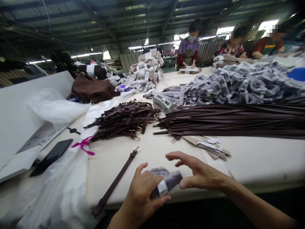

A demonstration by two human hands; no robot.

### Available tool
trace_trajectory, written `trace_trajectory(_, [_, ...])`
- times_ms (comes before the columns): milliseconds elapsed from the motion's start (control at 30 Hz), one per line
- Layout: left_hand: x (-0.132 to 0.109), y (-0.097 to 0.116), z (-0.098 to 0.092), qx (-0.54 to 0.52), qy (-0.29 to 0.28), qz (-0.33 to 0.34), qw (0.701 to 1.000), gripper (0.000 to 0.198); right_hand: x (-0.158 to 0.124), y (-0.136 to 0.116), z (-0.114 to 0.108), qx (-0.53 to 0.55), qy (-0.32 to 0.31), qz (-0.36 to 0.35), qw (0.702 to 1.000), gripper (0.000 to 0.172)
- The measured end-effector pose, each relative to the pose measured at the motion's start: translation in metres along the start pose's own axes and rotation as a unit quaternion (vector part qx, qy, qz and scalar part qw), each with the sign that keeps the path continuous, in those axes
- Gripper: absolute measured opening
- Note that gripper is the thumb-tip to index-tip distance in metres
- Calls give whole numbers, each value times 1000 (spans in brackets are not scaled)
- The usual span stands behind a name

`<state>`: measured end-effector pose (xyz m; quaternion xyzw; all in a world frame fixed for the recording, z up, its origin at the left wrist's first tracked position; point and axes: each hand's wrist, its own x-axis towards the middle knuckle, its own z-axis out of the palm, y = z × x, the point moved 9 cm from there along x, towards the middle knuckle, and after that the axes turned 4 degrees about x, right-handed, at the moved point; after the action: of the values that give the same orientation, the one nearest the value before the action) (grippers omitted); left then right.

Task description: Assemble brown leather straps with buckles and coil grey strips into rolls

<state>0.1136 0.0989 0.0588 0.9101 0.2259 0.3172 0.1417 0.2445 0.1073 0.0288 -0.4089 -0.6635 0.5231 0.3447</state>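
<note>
My left hand is closed round a small coiled strap wrapped in grey film with a white paper band, at the near edge of the white table. My right hand touches the bundle's right end with its thumb, the other fingers spread above it. A single dark brown strap with a gold buckle lies flat just left of my left hand.
A heap of short buckled straps and a stack of long dark straps lie mid-table, paper tags before them. A tape dispenser, wrapped bundles, plastic bags, a black phone. Three people work at the far side.
</note>
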Motion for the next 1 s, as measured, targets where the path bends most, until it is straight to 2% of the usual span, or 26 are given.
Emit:
trace_trajectory(33, [0,1,-2,6,6,13,1000,29,0,-9,0,-52,-26,-16,998,69])
trace_trajectory(100, [1,4,-3,13,22,37,999,31,0,-20,6,-119,-94,-28,988,70])
trace_trajectory(200, [0,7,-1,28,39,57,997,28,2,-21,20,-143,-149,-35,978,50])
trace_trajectory(300, [-8,-3,2,60,57,34,996,33,7,-10,26,-158,-104,-51,981,27])
trace_trajectory(400, [-23,-21,14,87,28,-16,996,65,9,9,27,-209,-44,-68,975,25])
trace_trajectory(467, [-34,-34,26,86,-12,-57,995,72,9,25,29,-238,-48,-69,968,31])
trace_trajectory(600, [-52,-52,44,70,-69,-131,986,55,8,51,29,-276,-94,-41,956,49])
trace_trajectory(733, [-57,-62,40,43,-43,-181,982,58,12,48,18,-325,-113,-29,938,49])
trace_trajectory(867, [-56,-68,46,-13,-48,-187,981,49,23,38,22,-348,-168,-43,921,39])
trace_trajectory(1000, [-57,-73,53,-44,-56,-204,976,44,31,38,26,-335,-178,-47,924,18])
